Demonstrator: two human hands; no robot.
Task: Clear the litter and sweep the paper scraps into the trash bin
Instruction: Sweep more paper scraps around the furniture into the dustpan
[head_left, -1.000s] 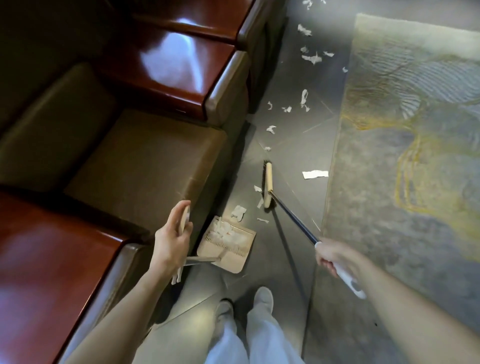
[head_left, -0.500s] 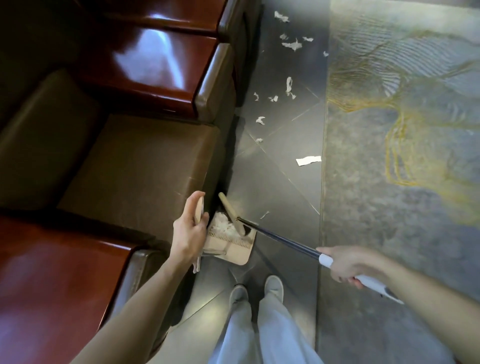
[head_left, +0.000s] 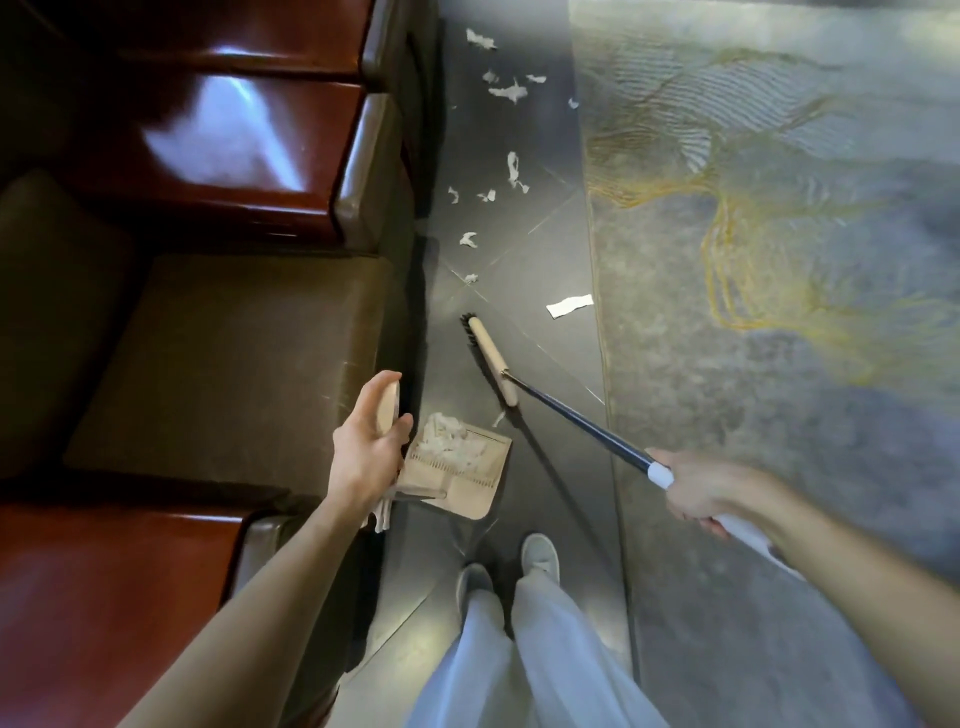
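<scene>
"So, how much could be counted as done?"

"A heap of scraps (head_left: 447, 444) was gathered in the dustpan (head_left: 467, 483). Its upright handle was gripped by the left hand (head_left: 371, 452). The broom (head_left: 491, 361) was clamped at its handle by the right hand (head_left: 696, 491), well apart from the left. One small bit (head_left: 498, 418) was left just off the pan's lip."

"And what was left?"

"Past the broom head, a paper strip (head_left: 569, 305) was seen beside the rug (head_left: 779, 312), then torn pieces (head_left: 514, 169) were strewn along the dark floor to the far end. No trash bin was shown, so emptying was judged not yet done."

"Was anything in the way?"

"The lane was narrowed by the bench (head_left: 234, 353) and the rug edge."
</scene>
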